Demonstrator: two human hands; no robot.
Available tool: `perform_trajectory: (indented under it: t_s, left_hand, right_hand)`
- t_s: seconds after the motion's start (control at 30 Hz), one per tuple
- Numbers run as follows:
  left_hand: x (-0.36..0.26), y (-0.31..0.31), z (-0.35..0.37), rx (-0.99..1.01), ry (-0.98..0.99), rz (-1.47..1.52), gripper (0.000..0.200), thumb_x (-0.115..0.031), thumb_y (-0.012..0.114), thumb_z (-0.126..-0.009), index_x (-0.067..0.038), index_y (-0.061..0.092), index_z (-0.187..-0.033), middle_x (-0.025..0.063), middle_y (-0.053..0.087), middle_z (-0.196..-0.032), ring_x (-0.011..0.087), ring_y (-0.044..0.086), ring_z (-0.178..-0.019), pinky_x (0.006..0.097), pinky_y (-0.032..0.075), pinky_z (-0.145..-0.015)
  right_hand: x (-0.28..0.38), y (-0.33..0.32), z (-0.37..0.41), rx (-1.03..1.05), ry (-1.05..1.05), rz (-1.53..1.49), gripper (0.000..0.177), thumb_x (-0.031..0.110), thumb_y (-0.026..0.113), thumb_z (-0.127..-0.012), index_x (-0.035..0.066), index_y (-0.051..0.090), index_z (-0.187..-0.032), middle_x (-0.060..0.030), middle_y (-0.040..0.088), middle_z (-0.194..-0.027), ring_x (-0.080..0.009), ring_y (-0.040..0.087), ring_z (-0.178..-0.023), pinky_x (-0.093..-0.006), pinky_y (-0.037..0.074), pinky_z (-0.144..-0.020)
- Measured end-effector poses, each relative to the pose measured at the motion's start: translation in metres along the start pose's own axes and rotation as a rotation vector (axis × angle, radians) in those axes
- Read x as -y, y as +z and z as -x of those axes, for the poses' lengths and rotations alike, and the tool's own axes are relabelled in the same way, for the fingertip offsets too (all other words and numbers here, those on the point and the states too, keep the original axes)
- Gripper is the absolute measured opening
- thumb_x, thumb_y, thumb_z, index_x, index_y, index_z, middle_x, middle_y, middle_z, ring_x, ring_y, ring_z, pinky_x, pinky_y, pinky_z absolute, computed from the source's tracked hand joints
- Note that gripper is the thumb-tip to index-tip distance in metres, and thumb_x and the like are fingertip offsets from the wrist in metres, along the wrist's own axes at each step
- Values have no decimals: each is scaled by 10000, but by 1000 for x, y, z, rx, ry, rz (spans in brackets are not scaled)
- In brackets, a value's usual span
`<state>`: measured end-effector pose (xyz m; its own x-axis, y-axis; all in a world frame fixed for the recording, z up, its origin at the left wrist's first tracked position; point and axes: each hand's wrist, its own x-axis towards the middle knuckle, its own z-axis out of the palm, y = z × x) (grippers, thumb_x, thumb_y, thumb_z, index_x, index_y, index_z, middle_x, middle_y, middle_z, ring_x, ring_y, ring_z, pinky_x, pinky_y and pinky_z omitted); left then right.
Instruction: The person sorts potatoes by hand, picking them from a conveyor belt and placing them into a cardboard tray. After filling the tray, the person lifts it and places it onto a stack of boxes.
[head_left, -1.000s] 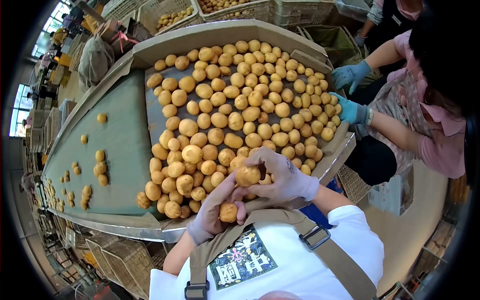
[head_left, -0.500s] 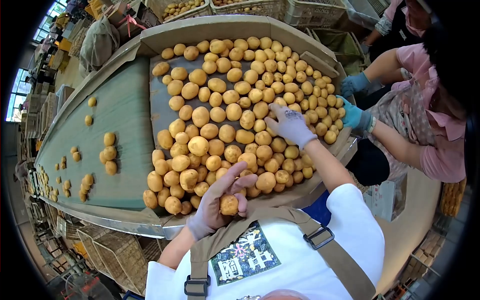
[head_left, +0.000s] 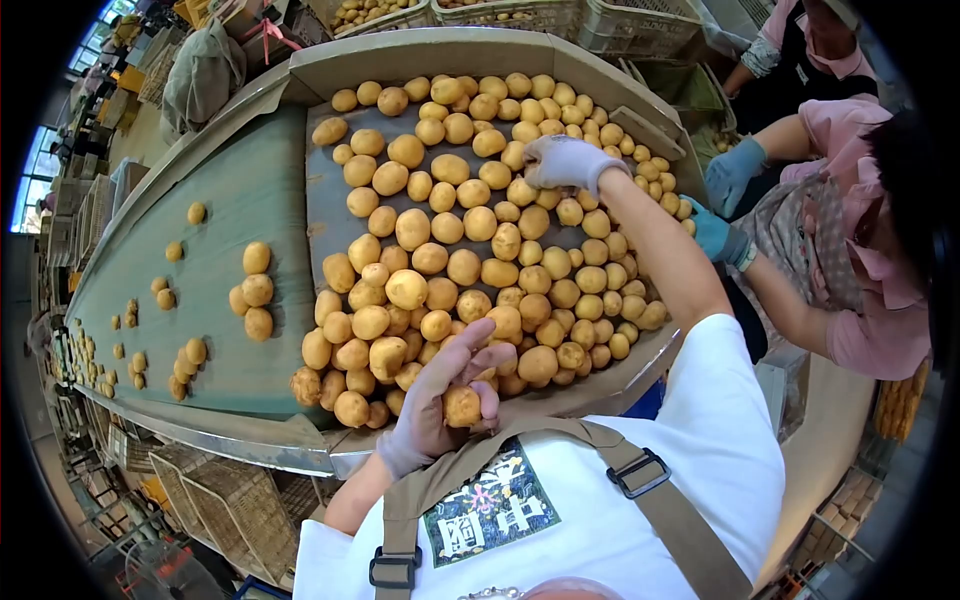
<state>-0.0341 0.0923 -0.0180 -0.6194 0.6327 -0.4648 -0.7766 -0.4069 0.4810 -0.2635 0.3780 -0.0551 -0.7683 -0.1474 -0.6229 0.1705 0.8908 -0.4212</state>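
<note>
My left hand point(head_left: 440, 400), in a pale lilac glove, is closed around a potato point(head_left: 461, 407) close to my chest, at the near edge of the sorting tray. Its index finger and thumb stretch out above the potato heap point(head_left: 388, 357). Farther off, my gloved right hand point(head_left: 572, 163) reaches over the tray among smaller potatoes. Its fingers are curled downward, and whatever they hold is hidden beneath the hand. Loose yellow potatoes point(head_left: 411, 229) of mixed sizes lie around both hands on the grey tray surface point(head_left: 330, 180).
To the left, a green conveyor belt point(head_left: 225, 370) carries scattered potatoes. A raised rim point(head_left: 430, 52) borders the tray. On the right, a co-worker's blue-gloved hands point(head_left: 722, 238) are at the tray's edge. Crates point(head_left: 640, 25) stand beyond it, and another person is behind.
My right hand has moved away from me and slightly left, its fingers now curled. Potatoes on the belt have shifted toward the tray. My left hand keeps its potato. One co-worker's hand has drawn slightly back.
</note>
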Motion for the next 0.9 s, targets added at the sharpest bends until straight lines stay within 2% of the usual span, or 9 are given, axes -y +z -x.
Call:
perform_trajectory:
  t_s: [0.13, 0.23, 0.37, 0.43, 0.57, 0.63, 0.77, 0.83, 0.9]
  left_hand:
    - [0, 4, 4, 22, 13, -8, 520, -390, 400, -1096, -159, 364, -1561, 70, 589, -1385, 168, 625, -748, 324, 523, -665]
    - [2, 4, 4, 37, 0, -33, 519, -385, 410, -1092, -158, 370, -1558, 68, 593, -1381, 174, 623, -750, 333, 522, -670]
    - [-1, 5, 8, 1, -35, 43, 538, -346, 433, -1074, -134, 369, -1565, 79, 591, -1402, 146, 623, -749, 294, 517, -655]
    - [-3, 4, 5, 1, 1, 18, 536, -314, 437, -1071, -122, 369, -1567, 84, 587, -1418, 127, 621, -758, 273, 508, -650]
    - [0, 4, 3, 32, 26, 20, 516, -264, 425, -1083, -114, 355, -1571, 85, 582, -1426, 117, 616, -786, 273, 497, -659]
    - [-5, 3, 5, 21, 4, 50, 498, -278, 426, -1088, -128, 373, -1559, 74, 589, -1412, 126, 610, -764, 281, 477, -637]
    - [-1, -2, 3, -14, 22, 71, 468, -331, 438, -1091, -167, 420, -1530, 44, 617, -1367, 146, 608, -714, 294, 428, -586]
    - [2, -5, 3, -14, 33, 80, 474, -335, 444, -1088, -168, 419, -1530, 43, 622, -1360, 149, 616, -718, 293, 431, -585]
    - [-1, -5, 3, -13, 6, 94, 485, -341, 453, -1083, -165, 414, -1533, 45, 621, -1359, 155, 625, -726, 297, 443, -589]
  right_hand:
    - [-9, 7, 0, -48, -37, -3, 426, 292, 594, -927, 67, 584, -1289, -106, 672, -1111, -180, 658, -751, -315, 560, -648]
    - [-16, 30, -9, -256, 101, -1, 378, 336, 573, -939, 58, 628, -1189, -109, 696, -1052, -204, 678, -820, -342, 569, -710]
    - [-32, 43, -15, -460, -9, -26, 332, 341, 608, -918, 115, 692, -1145, -93, 706, -997, -237, 675, -888, -398, 533, -810]
    - [-32, 43, 7, -635, -111, -206, 296, 336, 655, -907, 105, 714, -1082, -92, 714, -974, -219, 679, -842, -358, 531, -748]
    - [13, 6, 64, -1167, -743, -506, 163, 172, 730, -888, 32, 722, -970, -115, 731, -923, -209, 681, -753, -313, 527, -695]
    - [6, -8, 58, -1149, -629, -454, 188, 184, 731, -888, 21, 726, -982, -120, 733, -951, -222, 702, -821, -330, 547, -764]
    - [14, 5, 56, -566, -154, -80, 325, 336, 632, -957, 72, 726, -1122, -122, 739, -988, -257, 720, -939, -372, 560, -857]
    - [14, 36, 31, -535, -264, -135, 386, 360, 592, -971, 150, 677, -1282, -125, 738, -1090, -291, 712, -999, -402, 557, -872]
    - [14, 65, -4, -704, -338, 213, 419, 287, 576, -964, 171, 632, -1363, -128, 720, -1109, -290, 703, -1001, -403, 554, -839]
